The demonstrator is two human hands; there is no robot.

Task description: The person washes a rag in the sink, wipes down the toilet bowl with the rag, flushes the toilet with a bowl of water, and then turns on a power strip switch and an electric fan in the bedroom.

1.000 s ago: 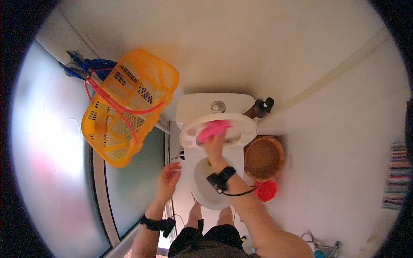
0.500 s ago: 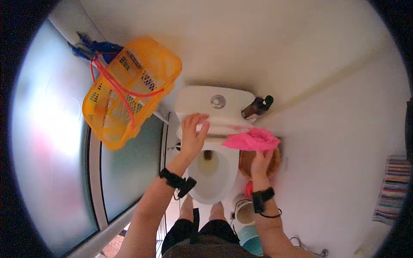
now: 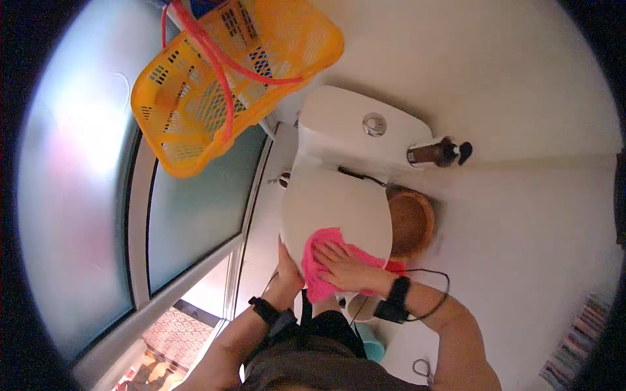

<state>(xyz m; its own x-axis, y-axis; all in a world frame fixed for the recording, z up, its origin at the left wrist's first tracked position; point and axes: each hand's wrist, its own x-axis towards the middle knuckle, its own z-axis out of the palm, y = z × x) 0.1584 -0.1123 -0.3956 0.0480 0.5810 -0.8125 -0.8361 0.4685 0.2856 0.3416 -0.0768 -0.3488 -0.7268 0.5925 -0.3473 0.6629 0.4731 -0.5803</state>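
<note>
The toilet lid (image 3: 336, 205) is down, covering the bowl. On the front part of the lid lies a pink cloth (image 3: 317, 264), partly bunched. My right hand (image 3: 345, 267) presses flat on this cloth with its fingers spread. At the lid's front left edge is my left hand (image 3: 285, 277), its thumb raised along the rim; its other fingers are hidden under the edge. Behind the lid stands the white tank (image 3: 352, 124) with a round flush button (image 3: 374, 124).
A yellow basket (image 3: 189, 98) with red cords hangs at the upper left by the frosted glass door (image 3: 195, 202). A brown pump bottle (image 3: 437, 154) stands on the tank's right end. Right of the toilet are a brown round container (image 3: 412, 225) and a teal bucket (image 3: 372, 343).
The toilet lid has come down over the bowl. My right hand has brought the pink cloth onto the lid, and my left hand has moved to its front left edge. The view has turned.
</note>
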